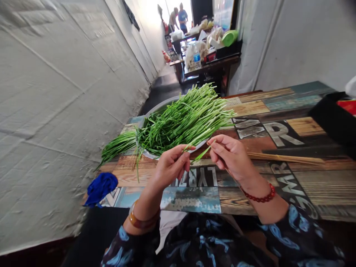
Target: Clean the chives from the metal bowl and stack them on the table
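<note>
Long green garlic chives (191,115) are heaped in a round metal basin (155,106), pale stem ends pointing right. Just in front of the basin, my left hand (175,163) is closed, with thumb and forefinger pinching a chive stalk. Close on its right, my right hand (232,155) pinches at the fingertips a folded green chive (202,154), which hangs between the two hands. A thin brown stick, perhaps a skewer, shows under the right palm; its upper part is hidden. More thin wooden skewers (289,158) lie on the table to the right.
Another chive bunch (118,146) lies left of the basin on the patchwork-patterned table (191,200). A blue cloth (101,188) sits at the left front corner. Behind are tables with bags, a water bottle (196,55) and a green bowl (229,38). Two people (182,18) stand far back.
</note>
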`<state>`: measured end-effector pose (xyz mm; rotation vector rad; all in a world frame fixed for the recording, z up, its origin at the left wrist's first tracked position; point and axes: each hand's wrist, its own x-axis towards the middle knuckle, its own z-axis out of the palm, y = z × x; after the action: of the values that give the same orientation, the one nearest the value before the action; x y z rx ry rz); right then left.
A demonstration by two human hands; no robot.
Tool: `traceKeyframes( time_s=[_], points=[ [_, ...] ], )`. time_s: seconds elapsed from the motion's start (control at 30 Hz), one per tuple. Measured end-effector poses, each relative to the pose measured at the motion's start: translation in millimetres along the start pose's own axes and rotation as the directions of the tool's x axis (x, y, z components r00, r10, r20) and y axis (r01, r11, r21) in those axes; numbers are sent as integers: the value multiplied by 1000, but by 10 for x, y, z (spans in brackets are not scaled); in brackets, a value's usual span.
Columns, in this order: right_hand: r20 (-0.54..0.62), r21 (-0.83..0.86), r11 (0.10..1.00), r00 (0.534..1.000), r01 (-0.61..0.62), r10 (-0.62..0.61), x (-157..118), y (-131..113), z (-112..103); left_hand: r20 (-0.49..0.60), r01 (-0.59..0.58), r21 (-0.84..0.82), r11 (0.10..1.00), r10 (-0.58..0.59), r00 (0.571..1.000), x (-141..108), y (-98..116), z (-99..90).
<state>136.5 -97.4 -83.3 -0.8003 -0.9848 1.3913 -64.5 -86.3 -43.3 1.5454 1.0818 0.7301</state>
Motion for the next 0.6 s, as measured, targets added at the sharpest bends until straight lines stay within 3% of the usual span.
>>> traceKeyframes(
  time_s=[0.1,0.23,0.43,0.6],
  points=[
    [31,58,998,999,-13,11,7,16,31,54,9,14,1000,-9,999,1,-34,31],
    [-16,58,998,999,31,-30,18,-2,9,122,20,40,999,-24,992,5,-58,45],
    [41,-28,997,997,65,-64,-7,38,-16,-35,-111,43,993,113,993,122,120,148],
    [44,-23,995,994,102,-101,-11,22,-44,-24,-73,-121,990,70,997,272,234,275]
  ],
)
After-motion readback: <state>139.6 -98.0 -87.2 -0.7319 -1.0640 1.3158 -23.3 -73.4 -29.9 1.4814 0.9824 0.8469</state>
